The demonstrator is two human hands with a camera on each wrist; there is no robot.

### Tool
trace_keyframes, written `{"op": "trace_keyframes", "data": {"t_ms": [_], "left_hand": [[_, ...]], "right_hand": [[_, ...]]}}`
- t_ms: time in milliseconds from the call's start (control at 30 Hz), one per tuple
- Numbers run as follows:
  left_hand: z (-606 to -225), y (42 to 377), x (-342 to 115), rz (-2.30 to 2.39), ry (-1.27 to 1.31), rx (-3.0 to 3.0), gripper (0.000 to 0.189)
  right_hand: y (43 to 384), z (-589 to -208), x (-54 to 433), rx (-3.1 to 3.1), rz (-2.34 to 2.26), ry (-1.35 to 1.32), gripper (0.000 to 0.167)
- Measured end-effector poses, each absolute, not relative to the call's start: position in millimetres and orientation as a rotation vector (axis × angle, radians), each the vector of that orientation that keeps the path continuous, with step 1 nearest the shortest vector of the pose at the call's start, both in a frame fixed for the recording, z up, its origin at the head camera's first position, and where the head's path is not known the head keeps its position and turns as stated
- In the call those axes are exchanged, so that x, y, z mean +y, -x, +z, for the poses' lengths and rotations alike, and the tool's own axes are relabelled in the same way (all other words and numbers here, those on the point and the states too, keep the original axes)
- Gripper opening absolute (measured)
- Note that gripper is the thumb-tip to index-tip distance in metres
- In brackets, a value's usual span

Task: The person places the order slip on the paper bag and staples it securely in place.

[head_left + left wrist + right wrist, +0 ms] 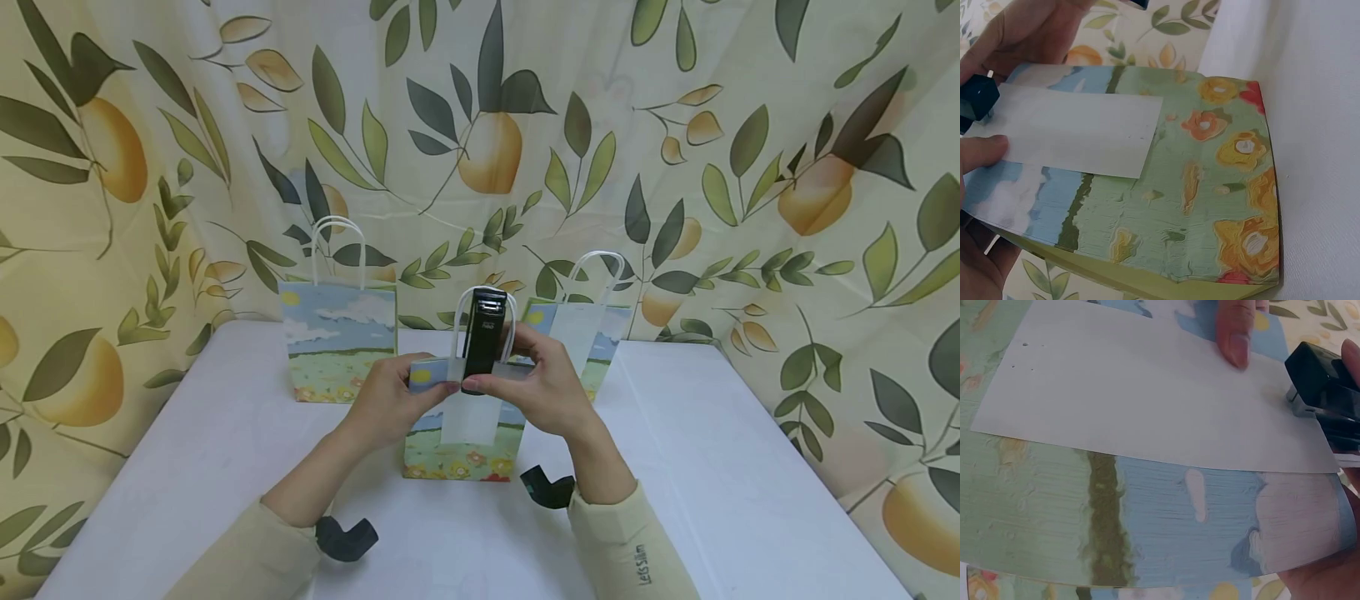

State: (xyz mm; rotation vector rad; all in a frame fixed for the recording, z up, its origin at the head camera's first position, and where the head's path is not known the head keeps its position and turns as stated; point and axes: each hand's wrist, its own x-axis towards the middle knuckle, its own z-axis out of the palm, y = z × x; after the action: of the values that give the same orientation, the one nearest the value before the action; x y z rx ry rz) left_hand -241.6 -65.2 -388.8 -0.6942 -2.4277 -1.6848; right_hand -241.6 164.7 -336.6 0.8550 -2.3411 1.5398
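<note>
A small paper gift bag (461, 465) with a painted meadow and sky stands upright at the middle of the table. A white paper strip (1147, 400) lies flat against its front, reaching the top edge. My left hand (386, 402) pinches the bag's upper left edge, its thumb pressing on the strip and its fingers behind. My right hand (557, 390) grips a black stapler (482, 342), thumb on its near end. The stapler's jaws straddle the bag's top edge and the strip, between the white handle (456, 325) ends.
Two similar bags stand behind, one at back left (341, 342) and one at back right (618, 333) with a white strip on its front. A patterned curtain (585, 108) hangs behind the white table (675, 467). Black wrist mounts (348, 540) stick out by the sleeves.
</note>
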Motion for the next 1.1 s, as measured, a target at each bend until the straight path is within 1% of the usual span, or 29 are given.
{"op": "trace_keyframes", "data": {"t_ms": [100, 167, 400, 467, 533, 767, 900, 1100], "left_hand": [[-389, 243, -67, -1.706, 0.697, -2.458, 0.016], [-388, 244, -69, -1.737, 0.703, -2.488, 0.021], [-380, 251, -74, -1.846, 0.801, -2.451, 0.057], [-376, 251, -73, -1.826, 0.828, -2.422, 0.062], [-373, 250, -70, -1.794, 0.827, -2.422, 0.063], [-366, 247, -60, -1.604, 0.758, -2.448, 0.047], [-368, 246, -59, -1.584, 0.732, -2.456, 0.047], [-373, 248, -55, -1.620, 0.825, -2.319, 0.044]], "right_hand": [[242, -338, 164, -2.332, 1.538, -0.863, 0.049], [242, -338, 164, -2.328, 1.543, -0.870, 0.049], [242, -336, 166, -2.327, 1.556, -0.888, 0.050], [242, -336, 166, -2.325, 1.558, -0.897, 0.049], [242, -337, 166, -2.327, 1.560, -0.904, 0.049], [242, -338, 165, -2.323, 1.594, -0.921, 0.048], [241, -338, 165, -2.332, 1.593, -0.912, 0.049], [239, -336, 166, -2.330, 1.572, -0.918, 0.050]]}}
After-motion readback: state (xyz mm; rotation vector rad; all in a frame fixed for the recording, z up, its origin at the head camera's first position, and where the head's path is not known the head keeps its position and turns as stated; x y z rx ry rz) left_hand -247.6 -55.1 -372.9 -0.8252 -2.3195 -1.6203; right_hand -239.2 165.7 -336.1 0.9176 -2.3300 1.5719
